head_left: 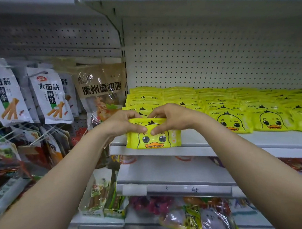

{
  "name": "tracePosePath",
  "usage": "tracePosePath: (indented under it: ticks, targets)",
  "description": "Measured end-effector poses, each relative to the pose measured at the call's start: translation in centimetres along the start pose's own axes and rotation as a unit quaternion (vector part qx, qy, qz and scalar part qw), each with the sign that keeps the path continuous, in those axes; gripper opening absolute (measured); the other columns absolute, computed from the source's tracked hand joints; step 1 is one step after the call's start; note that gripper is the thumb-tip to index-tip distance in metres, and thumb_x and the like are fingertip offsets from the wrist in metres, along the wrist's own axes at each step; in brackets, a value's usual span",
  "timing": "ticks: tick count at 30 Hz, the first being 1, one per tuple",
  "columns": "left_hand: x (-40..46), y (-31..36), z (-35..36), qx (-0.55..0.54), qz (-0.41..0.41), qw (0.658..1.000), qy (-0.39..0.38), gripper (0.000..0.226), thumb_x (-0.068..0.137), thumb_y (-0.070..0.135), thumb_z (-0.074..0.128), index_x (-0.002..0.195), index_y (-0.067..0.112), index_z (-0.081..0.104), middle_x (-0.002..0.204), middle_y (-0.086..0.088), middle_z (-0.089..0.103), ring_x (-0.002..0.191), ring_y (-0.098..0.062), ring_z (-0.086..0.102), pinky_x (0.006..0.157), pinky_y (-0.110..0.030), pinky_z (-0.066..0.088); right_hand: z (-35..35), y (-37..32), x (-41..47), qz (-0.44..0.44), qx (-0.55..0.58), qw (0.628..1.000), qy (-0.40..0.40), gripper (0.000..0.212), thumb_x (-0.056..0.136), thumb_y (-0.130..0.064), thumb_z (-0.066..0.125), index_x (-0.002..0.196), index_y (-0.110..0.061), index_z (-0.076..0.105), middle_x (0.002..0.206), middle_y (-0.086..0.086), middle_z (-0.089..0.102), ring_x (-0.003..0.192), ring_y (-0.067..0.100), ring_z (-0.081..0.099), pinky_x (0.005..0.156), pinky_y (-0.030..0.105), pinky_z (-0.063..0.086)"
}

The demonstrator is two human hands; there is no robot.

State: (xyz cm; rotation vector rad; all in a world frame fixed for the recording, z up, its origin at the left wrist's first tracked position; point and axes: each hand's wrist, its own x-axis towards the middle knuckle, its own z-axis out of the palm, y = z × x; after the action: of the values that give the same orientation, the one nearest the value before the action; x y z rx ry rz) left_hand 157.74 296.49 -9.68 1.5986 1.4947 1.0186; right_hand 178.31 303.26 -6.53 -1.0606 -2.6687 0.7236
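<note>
Your left grip (124,122) and your right grip (172,118) both pinch the top edge of one flat yellow plastic packet with a duck face printed on it (153,140). On each side the thumb lies on the printed front and the other fingers are curled over the top, behind the packet. The two thumbs almost meet in the middle.

The packet stands upright at the front edge of the white metal shelf (220,146), at its left end. It is just in front of the first row of the same yellow duck packets (236,121), which lean one behind the other back to the white perforated back panel (214,56).

I think you hold it at the top with both grips because the packet is soft and would bend or fall if only one corner was held. This way the duck face looks outward like its neighbours. Its bottom seems to rest on the shelf lip, so probably you are setting it as the front piece of that row.

To the left, white snack bags with orange sticks printed on them (50,96) hang on hooks, well apart from your work.
</note>
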Motion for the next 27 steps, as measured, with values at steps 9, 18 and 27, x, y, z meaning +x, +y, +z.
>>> tracePosePath:
  ticks: [9,18,27]
  targets:
    - [2.7,-1.3,5.7,0.285,0.077,0.927,0.230,0.026,0.085,0.040,0.069,0.109,0.029,0.067,0.116,-0.004,0.064,0.113,-0.026,0.053,0.094,-0.038,0.043,-4.3,6.2,-2.1,0.072,-0.122,0.987,0.076,0.068,0.070,-0.040,0.086,0.130,-0.021,0.060,0.130,0.001,0.061,0.120,0.020,0.054,0.085,0.020,0.040]
    - [2.8,-4.5,8.8,0.439,0.031,0.852,0.284,0.060,0.075,0.031,0.080,0.131,0.036,0.058,0.139,-0.016,0.048,0.131,-0.039,0.040,0.100,-0.054,0.039,-4.6,10.7,-0.6,0.126,-0.070,0.986,0.088,0.068,0.070,-0.037,0.087,0.130,-0.020,0.060,0.139,0.002,0.055,0.129,0.019,0.050,0.097,0.026,0.040]
    - [4.0,-5.0,9.5,0.430,0.038,0.851,0.297,0.056,0.076,0.028,0.079,0.129,0.035,0.061,0.139,-0.018,0.046,0.132,-0.039,0.038,0.105,-0.062,0.030,-4.4,11.9,1.3,0.099,-0.070,0.988,0.098,0.060,0.072,-0.035,0.086,0.126,-0.019,0.063,0.129,-0.001,0.061,0.124,0.016,0.053,0.093,0.023,0.040]
